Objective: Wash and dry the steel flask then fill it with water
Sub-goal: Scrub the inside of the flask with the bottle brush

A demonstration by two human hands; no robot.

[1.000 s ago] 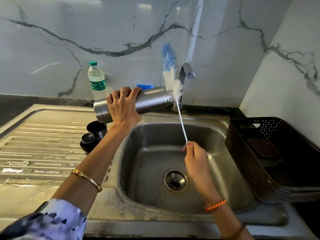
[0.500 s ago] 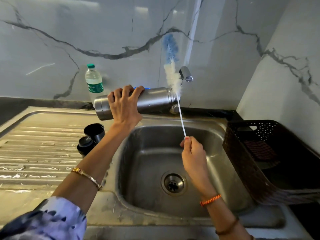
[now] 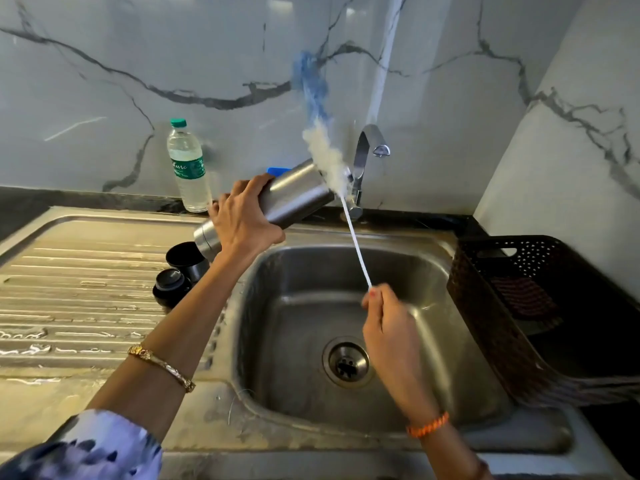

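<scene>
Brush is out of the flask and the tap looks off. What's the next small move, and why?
Probably steer the brush head back into the flask mouth. The left hand holds the flask tilted over the sink; the right hand pinches the thin handle, and the bristles sit outside, beside the mouth, so no scrubbing is happening.

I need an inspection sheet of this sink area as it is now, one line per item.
Surface: steel sink with ribbed drainboard, wet streaks.
Job's things: steel flask tilted, mouth up toward tap; bottle brush outside the mouth.
Clutter: two black caps; water bottle; dark basket.
Grips: left hand holds flask; right hand pinches brush handle.
Cables: nothing seen.
Surroundings: marble walls.
</scene>
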